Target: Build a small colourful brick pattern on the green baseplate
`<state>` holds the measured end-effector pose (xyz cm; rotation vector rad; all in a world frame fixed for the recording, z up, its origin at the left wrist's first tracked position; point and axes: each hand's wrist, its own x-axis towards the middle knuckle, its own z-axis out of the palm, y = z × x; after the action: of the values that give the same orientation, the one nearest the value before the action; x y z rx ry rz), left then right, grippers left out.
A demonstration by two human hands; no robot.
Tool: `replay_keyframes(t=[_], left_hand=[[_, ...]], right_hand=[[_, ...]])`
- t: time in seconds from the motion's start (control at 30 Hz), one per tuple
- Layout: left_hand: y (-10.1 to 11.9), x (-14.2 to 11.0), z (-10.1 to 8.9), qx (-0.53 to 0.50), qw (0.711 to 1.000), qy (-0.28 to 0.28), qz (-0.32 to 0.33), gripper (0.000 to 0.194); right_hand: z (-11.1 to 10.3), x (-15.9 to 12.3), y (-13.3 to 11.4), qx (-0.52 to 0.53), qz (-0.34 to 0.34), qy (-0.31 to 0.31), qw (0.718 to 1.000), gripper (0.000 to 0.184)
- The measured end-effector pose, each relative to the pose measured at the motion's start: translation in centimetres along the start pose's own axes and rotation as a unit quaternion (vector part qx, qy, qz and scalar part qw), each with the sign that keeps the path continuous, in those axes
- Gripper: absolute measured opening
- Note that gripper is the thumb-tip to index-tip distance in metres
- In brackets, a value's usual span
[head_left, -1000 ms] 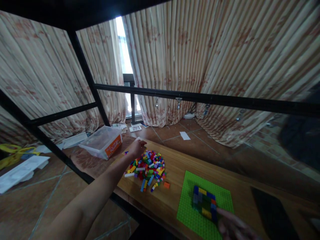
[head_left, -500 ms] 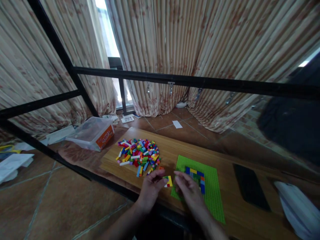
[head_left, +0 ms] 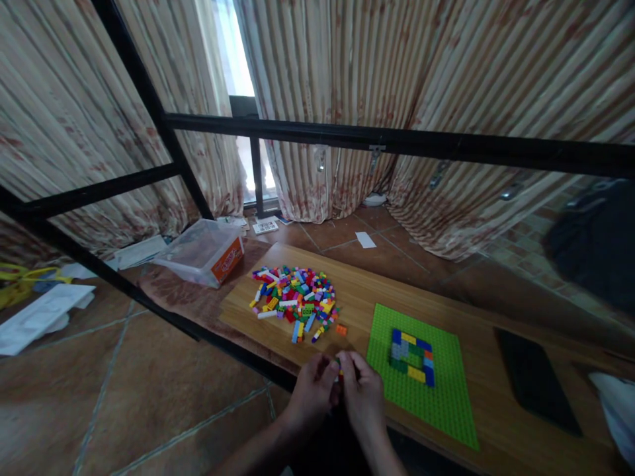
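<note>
The person's left hand (head_left: 313,390) and right hand (head_left: 363,390) meet at the near edge of the wooden table (head_left: 347,281); the fingers of both are curled nearly closed, their tips brought together around a small cluster of bricks (head_left: 340,372), which is mostly hidden, with bits of red, white and green showing; how the cluster is shared between the two hands cannot be told. Just beyond the hands an orange brick (head_left: 341,329) lies apart on the wood; to its left spreads a loose pile of multicoloured bricks (head_left: 297,295). To the right of the hands lies a green baseplate (head_left: 446,410), bearing a rectangular brick frame (head_left: 419,375) of blue, yellow, grey, green and orange pieces; farther right, a flat dark object (head_left: 538,380) rests on the table. Left of the pile, a clear plastic box (head_left: 198,251) with an orange label sits on a brownish cloth (head_left: 169,301); a black metal rail (head_left: 347,134) crosses in front of patterned curtains (head_left: 347,66), and a white paper (head_left: 366,239) lies on the tiled floor (head_left: 198,390).
</note>
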<state>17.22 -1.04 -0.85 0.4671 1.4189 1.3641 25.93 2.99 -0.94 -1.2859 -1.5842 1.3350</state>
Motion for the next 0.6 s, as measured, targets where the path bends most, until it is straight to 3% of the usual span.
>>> replay_keyframes(t=[0.27, 0.4, 0.5, 0.6], left_hand=[[-0.4, -0.4, -1.5, -0.046, 0.999, -0.002, -0.028, 0.04], [-0.5, -0.5, -1.8, -0.087, 0.995, -0.027, -0.027, 0.041], [-0.5, 0.1, -2.0, -0.071, 0.996, -0.048, 0.0, 0.041], [-0.1, 1.0, -2.2, 0.0, 0.997, -0.051, 0.057, 0.035]], right_hand=[[1.6, -0.8, -0.3, 0.076, 0.018, 0.034, 0.996, 0.044], [2.2, -1.0, -0.6, 0.222, 0.106, 0.036, 0.969, 0.049], [2.3, -0.8, -1.0, 0.294, 0.157, -0.004, 0.943, 0.053], [2.5, 0.0, -1.2, 0.263, 0.161, -0.004, 0.951, 0.052]])
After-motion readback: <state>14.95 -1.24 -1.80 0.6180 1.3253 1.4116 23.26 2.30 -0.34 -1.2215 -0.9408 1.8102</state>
